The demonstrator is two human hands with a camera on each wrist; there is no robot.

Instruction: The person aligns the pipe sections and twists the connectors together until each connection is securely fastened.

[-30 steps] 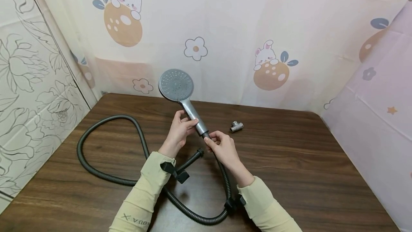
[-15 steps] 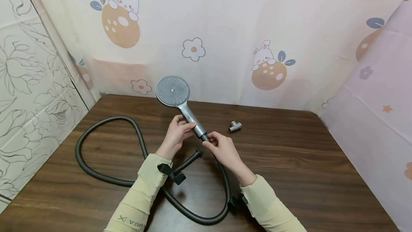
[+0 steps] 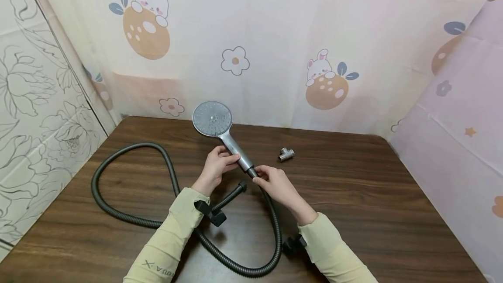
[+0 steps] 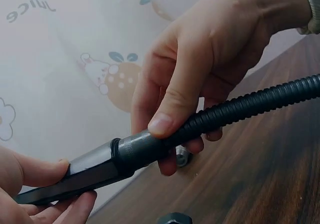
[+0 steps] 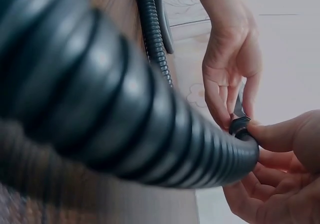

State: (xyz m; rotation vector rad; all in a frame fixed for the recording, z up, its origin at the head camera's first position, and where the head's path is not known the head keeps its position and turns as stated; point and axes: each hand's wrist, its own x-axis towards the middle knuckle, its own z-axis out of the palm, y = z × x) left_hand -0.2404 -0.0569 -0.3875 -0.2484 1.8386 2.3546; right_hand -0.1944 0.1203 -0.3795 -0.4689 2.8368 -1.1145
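Observation:
A silver shower head [image 3: 212, 119] with a round grey spray face is held up over the back of the table, tilted to the left. My left hand [image 3: 214, 167] grips its handle [image 3: 237, 150], thumb on top and fingers beneath. Pinched between the thumb and fingers of my right hand [image 3: 277, 184] is the dark collar [image 4: 142, 149] of the ribbed black shower hose [image 3: 277, 230], right at the handle's lower end. In the left wrist view the collar sits against the handle end. The hose loops across the table, and its other end [image 3: 241, 186] lies close to my left wrist.
A small metal T-shaped fitting [image 3: 286, 154] lies on the brown wooden table [image 3: 365, 195], behind my right hand. Patterned curtains [image 3: 271, 91] stand behind the table and at both sides. The hose's wide loop [image 3: 94, 182] covers the table's left part.
The shower head has come down lower, both hands moving with it. My right thumb and fingers have shifted on the hose collar, and the right forearm has swung slightly outward.

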